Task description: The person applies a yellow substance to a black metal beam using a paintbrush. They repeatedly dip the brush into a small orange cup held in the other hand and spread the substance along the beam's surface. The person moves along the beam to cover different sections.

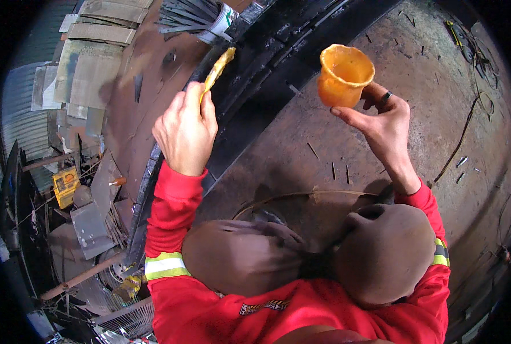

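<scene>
**Brush in one hand, orange cup in the other**

The left hand [185,131] is closed around the handle of a paste-smeared brush [218,67], its tip over the black curved steel rim [267,74]. The right hand [384,117] pinches an orange cup [342,75] from below, raised above the dusty floor [427,74]. Scrap metal sheets [89,69] lie well to the left.

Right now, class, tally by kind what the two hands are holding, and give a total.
Orange cup, held in the right hand: 1
Yellow-smeared brush or stick, held in the left hand: 1
Total: 2
</scene>
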The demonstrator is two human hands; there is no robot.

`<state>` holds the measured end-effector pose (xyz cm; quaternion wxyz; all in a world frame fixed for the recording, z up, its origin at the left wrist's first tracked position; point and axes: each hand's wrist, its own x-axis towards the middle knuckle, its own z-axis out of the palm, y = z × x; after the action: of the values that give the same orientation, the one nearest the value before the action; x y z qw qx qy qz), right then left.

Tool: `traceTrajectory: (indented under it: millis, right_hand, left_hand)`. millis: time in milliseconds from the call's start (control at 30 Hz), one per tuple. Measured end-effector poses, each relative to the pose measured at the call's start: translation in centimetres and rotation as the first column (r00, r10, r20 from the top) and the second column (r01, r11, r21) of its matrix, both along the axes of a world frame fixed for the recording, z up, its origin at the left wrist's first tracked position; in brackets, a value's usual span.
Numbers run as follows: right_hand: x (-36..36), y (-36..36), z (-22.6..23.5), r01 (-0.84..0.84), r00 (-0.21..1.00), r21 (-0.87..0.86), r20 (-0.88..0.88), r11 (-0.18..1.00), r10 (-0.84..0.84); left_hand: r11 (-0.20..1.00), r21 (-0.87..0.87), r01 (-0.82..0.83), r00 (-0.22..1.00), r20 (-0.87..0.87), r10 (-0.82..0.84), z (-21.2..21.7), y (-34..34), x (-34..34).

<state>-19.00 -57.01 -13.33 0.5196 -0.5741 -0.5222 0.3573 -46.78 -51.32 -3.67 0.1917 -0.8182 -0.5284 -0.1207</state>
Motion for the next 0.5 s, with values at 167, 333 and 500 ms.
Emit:
traceTrajectory:
  millis: [167, 333, 500]
  right_hand:
    - [-0.1, 0.1, 0.2, 0.008, 1.0, 0.009, -0.024, 1.0, -0.007]
    - [-0.2, 0.0, -0.1, 0.0, 1.0, -0.008, -0.02, 1.0, -0.001]
    - [-0.1, -0.2, -0.1, 0.016, 1.0, 0.02, 0.013, 1.0, -0.016]
  left_hand:
    - [0.991, -0.115, -0.061, 0.998, -0.016, 0.06, -0.1, -0.6, -0.9]
    - [0.995, -0.1, -0.03, 0.996, 0.082, 0.038, -0.3, 1.0, 0.7]
    - [0.996, -0.092, 0.002, 1.0, 0.015, 0.0, -1.2, 1.7, 0.4]
